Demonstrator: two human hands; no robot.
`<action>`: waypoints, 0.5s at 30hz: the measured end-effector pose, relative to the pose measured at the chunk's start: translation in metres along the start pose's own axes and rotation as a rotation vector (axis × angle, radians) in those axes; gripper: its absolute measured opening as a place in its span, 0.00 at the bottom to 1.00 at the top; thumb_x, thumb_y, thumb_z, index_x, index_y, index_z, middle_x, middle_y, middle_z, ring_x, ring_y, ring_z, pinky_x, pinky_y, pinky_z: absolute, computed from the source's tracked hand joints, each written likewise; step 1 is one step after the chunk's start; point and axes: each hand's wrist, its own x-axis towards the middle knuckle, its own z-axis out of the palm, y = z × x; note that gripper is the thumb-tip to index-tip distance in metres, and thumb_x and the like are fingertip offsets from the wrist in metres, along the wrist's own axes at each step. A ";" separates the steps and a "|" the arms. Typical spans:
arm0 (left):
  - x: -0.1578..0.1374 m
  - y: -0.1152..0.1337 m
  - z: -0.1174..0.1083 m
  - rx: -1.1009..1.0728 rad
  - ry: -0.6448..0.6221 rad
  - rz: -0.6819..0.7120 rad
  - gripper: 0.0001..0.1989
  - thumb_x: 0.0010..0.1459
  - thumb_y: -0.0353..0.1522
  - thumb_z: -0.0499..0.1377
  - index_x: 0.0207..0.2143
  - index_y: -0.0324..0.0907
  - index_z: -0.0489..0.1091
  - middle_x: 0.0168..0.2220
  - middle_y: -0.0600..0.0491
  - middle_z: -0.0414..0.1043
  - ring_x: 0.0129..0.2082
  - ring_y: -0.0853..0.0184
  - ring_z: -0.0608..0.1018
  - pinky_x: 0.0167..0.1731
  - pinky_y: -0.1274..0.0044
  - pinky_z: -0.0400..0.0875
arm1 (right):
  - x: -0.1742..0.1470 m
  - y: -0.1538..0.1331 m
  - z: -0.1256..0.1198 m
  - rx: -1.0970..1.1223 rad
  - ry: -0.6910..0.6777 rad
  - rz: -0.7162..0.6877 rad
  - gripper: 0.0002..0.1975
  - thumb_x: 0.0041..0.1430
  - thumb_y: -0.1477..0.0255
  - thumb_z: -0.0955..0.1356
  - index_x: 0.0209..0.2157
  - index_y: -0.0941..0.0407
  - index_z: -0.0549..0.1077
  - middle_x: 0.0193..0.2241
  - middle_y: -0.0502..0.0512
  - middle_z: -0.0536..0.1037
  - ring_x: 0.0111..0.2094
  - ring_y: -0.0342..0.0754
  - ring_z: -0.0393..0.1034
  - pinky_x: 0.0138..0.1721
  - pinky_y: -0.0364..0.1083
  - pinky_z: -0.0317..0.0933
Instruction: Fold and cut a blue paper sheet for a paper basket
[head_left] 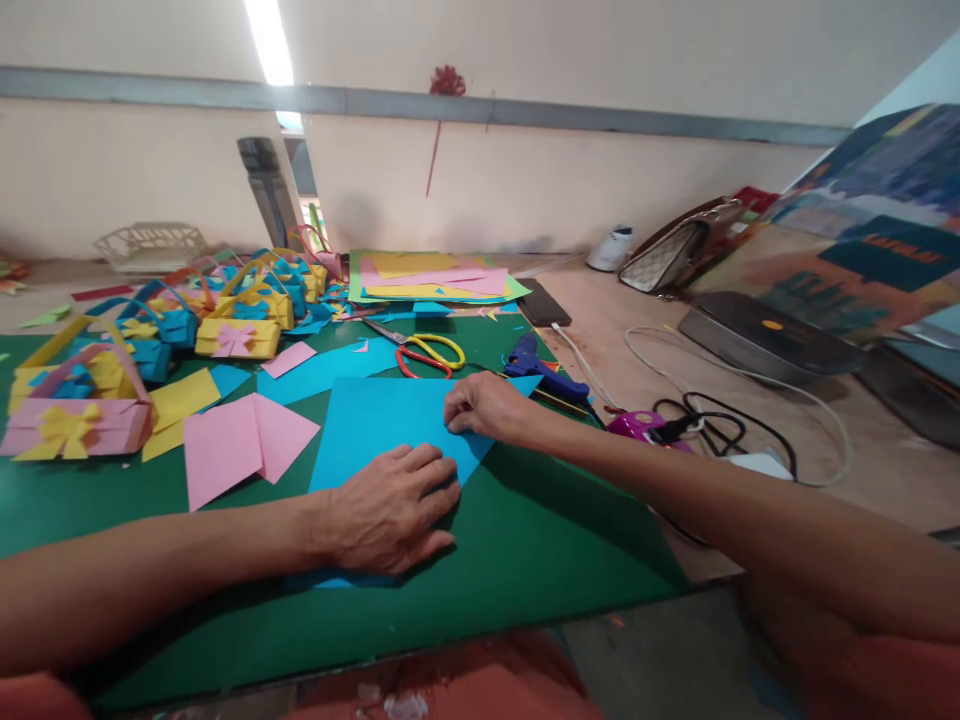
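Observation:
A blue sheet of paper [367, 420] lies on the green cutting mat [525, 560], one pointed corner reaching out to the right past my right wrist. Across its lower part rests my left hand [397, 508], palm down with the fingers stretched out. My right hand [476, 408] is closed at the sheet's right side, fingers curled in and pressed to the paper; the fingertips are partly hidden. Just beyond the sheet are scissors [427, 355] with red and yellow handles. A blue glue gun [544, 370] lies behind my right wrist.
Several small paper baskets [236, 338] with bows stand at the left. Pink paper pieces [232, 445] lie near my left forearm. A stack of coloured paper [435, 275] is at the back, a dark phone [545, 303] beside it. Cables [720, 425] and a handbag [675, 245] are at right.

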 end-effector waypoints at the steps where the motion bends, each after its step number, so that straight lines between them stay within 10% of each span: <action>1: 0.000 0.000 0.000 -0.002 0.001 -0.001 0.17 0.64 0.40 0.47 0.43 0.37 0.66 0.47 0.41 0.67 0.44 0.55 0.68 0.38 0.65 0.67 | 0.000 -0.002 0.002 -0.013 0.005 0.000 0.04 0.50 0.76 0.69 0.26 0.57 0.77 0.27 0.49 0.79 0.31 0.43 0.70 0.27 0.40 0.53; 12: 0.000 0.000 0.001 -0.020 0.000 0.004 0.17 0.64 0.40 0.47 0.44 0.37 0.65 0.47 0.41 0.67 0.44 0.55 0.68 0.40 0.65 0.67 | 0.011 -0.005 -0.045 -0.269 0.234 0.240 0.15 0.64 0.74 0.58 0.42 0.65 0.73 0.38 0.70 0.77 0.39 0.55 0.70 0.30 0.46 0.51; 15: 0.000 0.000 0.000 -0.008 -0.017 0.002 0.17 0.64 0.40 0.47 0.45 0.37 0.65 0.47 0.42 0.67 0.44 0.55 0.68 0.39 0.65 0.67 | 0.020 -0.006 -0.055 -0.261 0.160 0.146 0.13 0.62 0.76 0.61 0.45 0.59 0.72 0.40 0.61 0.78 0.40 0.50 0.70 0.32 0.44 0.54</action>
